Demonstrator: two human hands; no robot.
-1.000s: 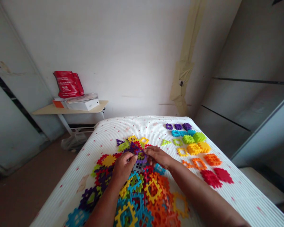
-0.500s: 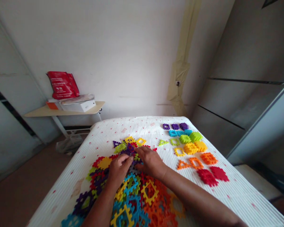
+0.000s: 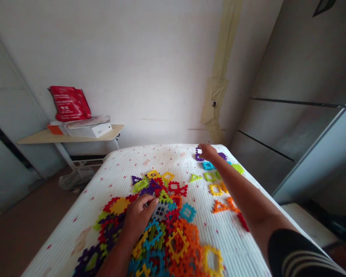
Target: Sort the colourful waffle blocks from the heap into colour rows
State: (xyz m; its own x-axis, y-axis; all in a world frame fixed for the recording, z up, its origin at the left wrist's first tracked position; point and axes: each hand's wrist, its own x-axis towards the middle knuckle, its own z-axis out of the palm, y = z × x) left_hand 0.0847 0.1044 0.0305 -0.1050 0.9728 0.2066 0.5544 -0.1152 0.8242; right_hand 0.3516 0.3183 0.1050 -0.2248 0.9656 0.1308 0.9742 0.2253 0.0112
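Observation:
My right hand (image 3: 209, 151) reaches to the far right part of the table, its fingers closed on a purple square frame piece (image 3: 199, 155) with toothed edges. Part of that piece is hidden behind the fingers. Over the left side of a heap of toothed plastic pieces, my left hand (image 3: 138, 213) is curled, thumb against fingers; whatever it may hold is hidden. Beside its fingertips lies a grey window piece (image 3: 160, 211), with a green triangle piece (image 3: 165, 197) just beyond. A blue window piece (image 3: 187, 212) rests at the heap's right.
Sorted rows on the right include a blue piece (image 3: 208, 166), a green triangle (image 3: 195, 177), a yellow square (image 3: 215, 190) and an orange triangle (image 3: 220, 206). My right forearm covers others. A side table (image 3: 43, 137) with a red bag (image 3: 69, 104) stands back left.
My right hand has moved from the heap out to the purple row at the far right. My left hand has stayed over the heap. The view has shifted slightly.

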